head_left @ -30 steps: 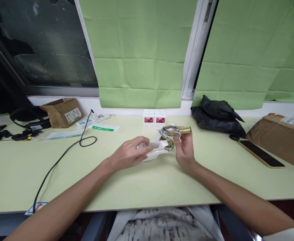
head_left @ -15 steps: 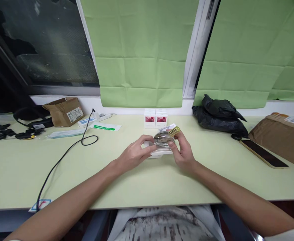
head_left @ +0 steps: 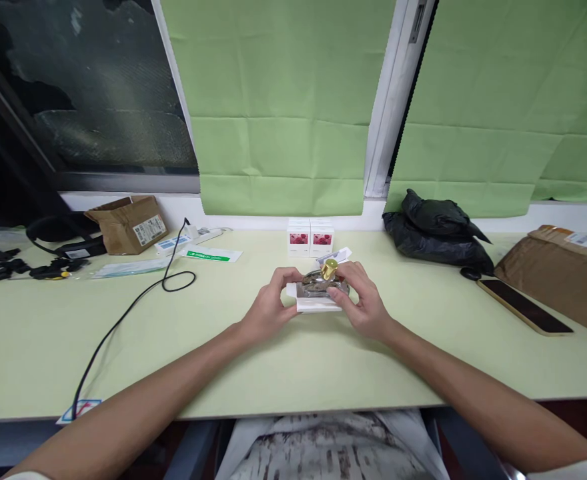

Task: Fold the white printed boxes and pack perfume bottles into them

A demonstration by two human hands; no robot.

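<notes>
A clear glass bottle with a gold cap (head_left: 329, 269), much like a perfume bottle, sits at the opening of a small white carton (head_left: 318, 305) above the table. My left hand (head_left: 269, 303) is closed around the carton's left end, thumb below and fingers above. My right hand (head_left: 363, 303) grips the bottle from the right, its thumb on the near side of the glass and its fingers behind the cap. How deep the bottle lies in the carton cannot be made out. A folded printed leaflet (head_left: 341, 255) lies just behind.
Two small white boxes (head_left: 310, 239) with red pictures stand near the wall. Black plastic bags (head_left: 438, 230), a phone (head_left: 523, 305) and a brown package (head_left: 558, 277) are at right. To the left are an open cardboard box (head_left: 131, 225) and a black cable (head_left: 123, 323).
The bottle has come lower, down against the white carton, and its gold cap has turned from pointing right to pointing up toward me. My left hand has shifted its grip on the carton.
</notes>
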